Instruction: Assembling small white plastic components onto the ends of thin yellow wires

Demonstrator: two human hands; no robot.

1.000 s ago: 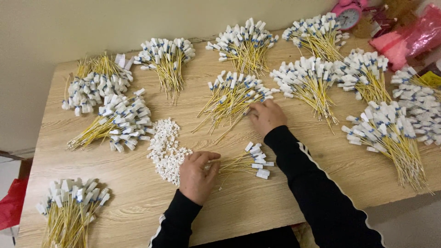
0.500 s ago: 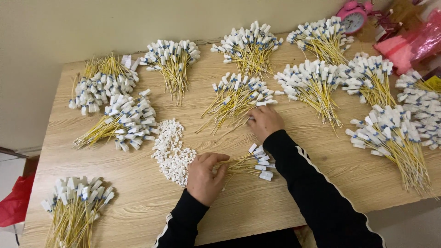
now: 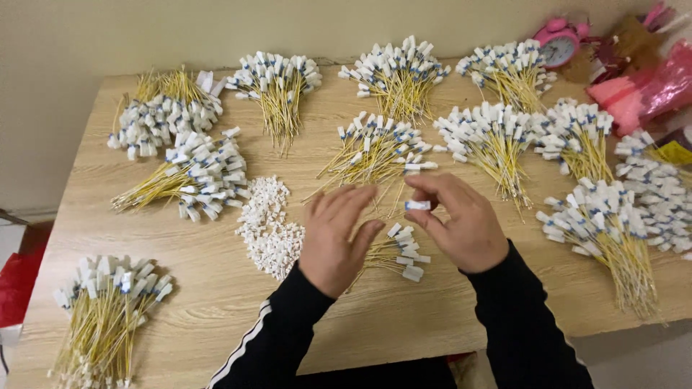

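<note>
Step in hand: I judge I am fitting a small white plastic cap with a blue end (image 3: 417, 205) onto a thin yellow wire, one piece among many.
Right hand (image 3: 461, 223): my thumb and forefinger are pinched shut on the cap, holding it above the desk, just over the small fan of finished wires.
Left hand (image 3: 339, 234): my fingers (image 3: 346, 205) are spread apart and hold nothing that I can see; the hand hovers beside the right one, over the stems of the small bundle.
Small bundle of yellow wires with white caps (image 3: 400, 252): it lies on the desk between my two hands, caps pointing right.
Heap of loose white plastic caps (image 3: 268, 227): it sits just left of my left hand, on the pale wooden desk (image 3: 375, 317).
Next move, as I judge it: it calls for bringing the left fingers in to steady a wire end, then a straight, fine push of the cap.
Finished bundles: a near bundle of yellow wires with white and blue caps (image 3: 375, 148) lies just beyond my hands; more such bundles ring the desk on the left, far edge and right.
Far right corner: a pink round alarm clock (image 3: 559, 39) stands by the wall, with pink plastic bags (image 3: 641, 86) beside it and a yellow packet at the right edge, too small to tell more.
</note>
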